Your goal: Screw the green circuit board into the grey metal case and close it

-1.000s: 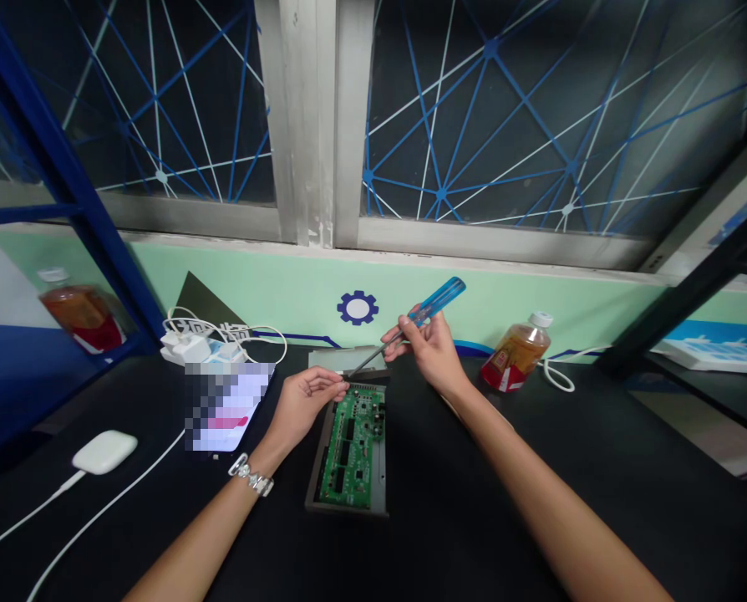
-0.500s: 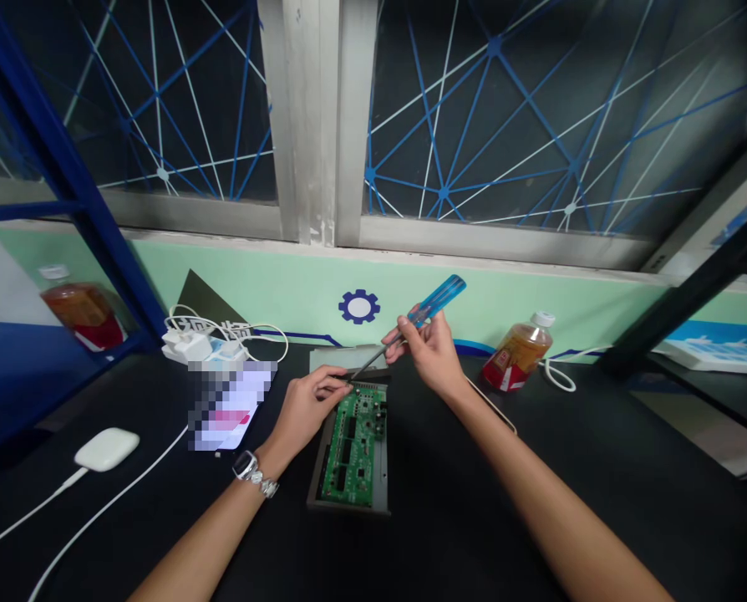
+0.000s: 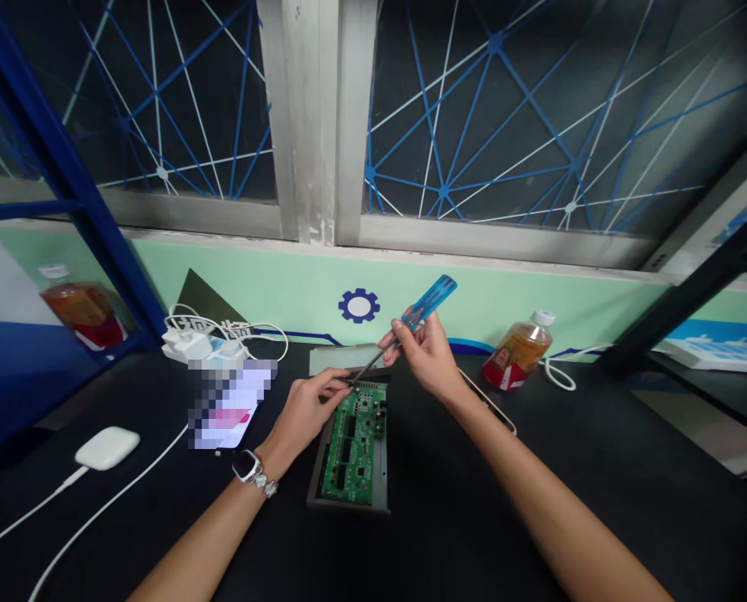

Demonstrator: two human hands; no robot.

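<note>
A person's right hand point(image 3: 427, 355) is clamping its grip on a blue-handled screwdriver point(image 3: 427, 303), the thin shaft angling down to the top edge of a green circuit board point(image 3: 353, 443), which is lying in a grey metal case point(image 3: 381, 493) on the black tabletop point(image 3: 474, 518). The left hand point(image 3: 307, 410), wearing a smartwatch point(image 3: 246, 466), is reaching in from the other side, fingertips drawn together beside the screwdriver's tip; whether that grip is holding anything cannot be told. A blurred phone point(image 3: 229, 405) and a white charger point(image 3: 185, 341) are sitting left of the board, a plastic bottle of amber drink point(image 3: 517, 355) is standing to the right, and netted windows point(image 3: 505, 125) are rising above a mint-green wall point(image 3: 474, 309).
</note>
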